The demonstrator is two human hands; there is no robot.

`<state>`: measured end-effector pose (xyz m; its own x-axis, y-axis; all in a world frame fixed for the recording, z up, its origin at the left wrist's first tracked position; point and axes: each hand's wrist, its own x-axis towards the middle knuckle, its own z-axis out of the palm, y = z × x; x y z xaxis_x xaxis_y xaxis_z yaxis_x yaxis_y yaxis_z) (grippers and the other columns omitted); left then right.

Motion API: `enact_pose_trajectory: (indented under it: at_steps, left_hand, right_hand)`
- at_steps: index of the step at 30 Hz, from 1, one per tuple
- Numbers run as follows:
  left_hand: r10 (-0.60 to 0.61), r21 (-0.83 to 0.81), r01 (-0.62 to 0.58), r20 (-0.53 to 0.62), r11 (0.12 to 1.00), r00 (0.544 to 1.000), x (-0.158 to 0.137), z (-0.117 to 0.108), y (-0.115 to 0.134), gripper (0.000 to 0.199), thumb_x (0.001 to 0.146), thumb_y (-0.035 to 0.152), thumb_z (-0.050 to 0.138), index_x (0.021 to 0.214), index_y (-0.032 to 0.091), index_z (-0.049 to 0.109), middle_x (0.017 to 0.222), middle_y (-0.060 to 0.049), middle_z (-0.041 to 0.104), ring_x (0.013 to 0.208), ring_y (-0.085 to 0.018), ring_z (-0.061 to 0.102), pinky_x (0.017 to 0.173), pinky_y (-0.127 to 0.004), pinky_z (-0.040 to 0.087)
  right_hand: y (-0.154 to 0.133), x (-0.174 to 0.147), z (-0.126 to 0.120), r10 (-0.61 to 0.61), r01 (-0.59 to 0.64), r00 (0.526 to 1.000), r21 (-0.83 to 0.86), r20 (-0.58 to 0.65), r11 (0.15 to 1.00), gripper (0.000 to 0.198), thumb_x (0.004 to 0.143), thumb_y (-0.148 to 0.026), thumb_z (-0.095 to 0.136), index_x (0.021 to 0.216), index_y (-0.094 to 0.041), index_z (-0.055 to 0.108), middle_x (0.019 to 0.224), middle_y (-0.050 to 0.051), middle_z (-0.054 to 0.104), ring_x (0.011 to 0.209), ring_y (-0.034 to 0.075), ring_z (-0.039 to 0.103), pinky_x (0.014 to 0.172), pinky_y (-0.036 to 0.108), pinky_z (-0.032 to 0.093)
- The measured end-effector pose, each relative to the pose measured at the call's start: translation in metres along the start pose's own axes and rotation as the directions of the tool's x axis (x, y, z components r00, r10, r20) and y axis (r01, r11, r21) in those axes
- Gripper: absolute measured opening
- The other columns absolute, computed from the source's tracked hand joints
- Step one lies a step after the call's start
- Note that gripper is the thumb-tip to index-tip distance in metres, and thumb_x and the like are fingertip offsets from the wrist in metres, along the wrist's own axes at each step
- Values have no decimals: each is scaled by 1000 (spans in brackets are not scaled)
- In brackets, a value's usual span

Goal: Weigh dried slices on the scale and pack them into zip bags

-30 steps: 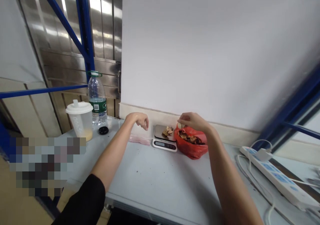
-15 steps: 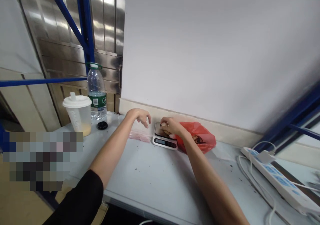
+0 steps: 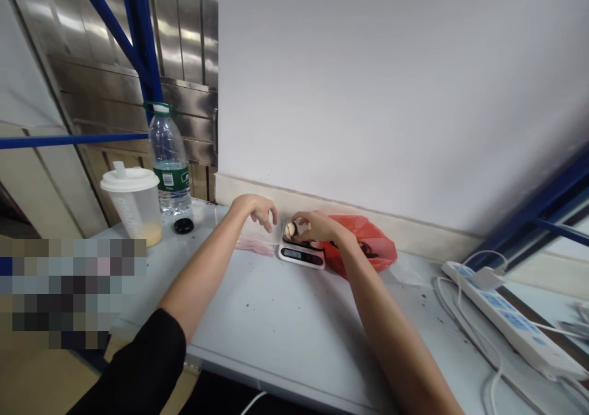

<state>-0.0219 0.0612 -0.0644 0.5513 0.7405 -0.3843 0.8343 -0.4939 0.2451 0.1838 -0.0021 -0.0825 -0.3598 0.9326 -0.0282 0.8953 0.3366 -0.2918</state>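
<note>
A small white kitchen scale [image 3: 301, 256] with a dark display strip sits near the wall. Cream and brown pieces [image 3: 289, 231], too small to name surely, lie on its pan. Over the pan is my right hand [image 3: 313, 226], its fingers curled and their tips at one pale piece, partly hiding it. My left hand [image 3: 262, 211] hovers left of the scale, wrist bent, fingers loosely apart and holding nothing. Below it lie flat clear plastic bags [image 3: 255, 244] with pinkish edges. A red plastic bag [image 3: 363, 243] with dark brown contents rests right of the scale, partly behind my right wrist.
On the left stand a lidded plastic cup [image 3: 133, 206] and a large water bottle [image 3: 169, 157], with a black round cap [image 3: 184, 226] in front. A white power strip [image 3: 510, 317] with cables lies at the right. The white wall [image 3: 368, 96] bounds the table's back.
My right hand has shifted slightly on the pan, and a pale piece now shows at its left. My left hand stays hovering. The whole view has moved a little.
</note>
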Motion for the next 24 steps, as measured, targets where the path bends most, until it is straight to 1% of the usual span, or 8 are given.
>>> enact_pose_trajectory:
  at_steps: [2, 4, 8, 10, 13, 16, 21, 24]
  left_hand:
    - [9, 6, -9, -5, 1000, 1000, 1, 1, 4, 55, 64, 40, 79, 117, 24, 72, 106, -7, 76, 95, -24, 69, 80, -29, 56]
    - [25, 18, -24, -16, 1000, 1000, 2, 3, 8, 52, 65, 40, 78, 114, 23, 73, 109, -7, 76, 97, -25, 69, 81, -30, 56]
    - [75, 43, -74, -3, 996, 997, 4, 7, 20, 49, 67, 38, 76, 115, 27, 74, 112, -4, 75, 99, -25, 68, 85, -30, 54]
    - [104, 52, -104, 13, 993, 995, 4, 9, 26, 50, 69, 37, 75, 119, 27, 73, 112, -4, 76, 98, -24, 69, 86, -30, 54]
    - [134, 68, -134, 9, 989, 991, 3, 9, 33, 53, 74, 38, 71, 126, 26, 69, 114, -4, 75, 98, -23, 68, 85, -29, 53]
    - [126, 91, -124, -20, 988, 992, 1, 6, 33, 53, 77, 39, 68, 129, 27, 67, 114, -4, 75, 98, -23, 68, 87, -28, 51]
    - [80, 114, -76, -28, 991, 996, -5, -2, 20, 49, 75, 38, 68, 123, 26, 70, 111, -5, 76, 93, -22, 68, 85, -28, 51]
    - [54, 107, -51, -18, 993, 998, -8, -5, 13, 49, 73, 37, 69, 121, 23, 70, 110, -7, 76, 92, -23, 68, 82, -29, 52]
  right_hand:
    - [-1, -1, -1, 12, -12, 1000, -1, 8, 1000, 57, 72, -23, 77, 128, -27, 67, 119, 8, 71, 102, 24, 67, 78, 27, 52]
    - [-3, -2, -2, 20, -20, 999, 0, 26, 1000, 58, 71, -20, 76, 128, -27, 68, 115, 7, 73, 99, 24, 67, 75, 26, 52]
    - [-6, -6, -5, 46, -47, 997, 17, 59, 999, 57, 71, -13, 71, 126, -27, 69, 108, 7, 75, 85, 21, 69, 62, 25, 50]
    - [-6, -8, -8, 53, -55, 996, 33, 67, 998, 56, 72, -12, 68, 125, -27, 69, 103, 6, 76, 78, 20, 69, 59, 25, 49]
    - [-2, -13, -17, 74, -76, 997, 59, 37, 995, 57, 73, -9, 66, 127, -25, 67, 102, 5, 77, 77, 19, 70, 62, 25, 50]
    - [3, -20, -30, 95, -94, 995, 79, -7, 992, 55, 74, -10, 68, 127, -24, 66, 105, 6, 77, 85, 19, 71, 69, 24, 53]
    - [8, -39, -50, 86, -82, 996, 101, -37, 992, 47, 80, -15, 67, 126, -24, 65, 102, 5, 78, 91, 19, 71, 73, 24, 54]
    - [8, -51, -60, 124, -121, 992, 101, -26, 987, 42, 83, -18, 65, 125, -23, 65, 104, 6, 77, 93, 20, 71, 78, 26, 54]
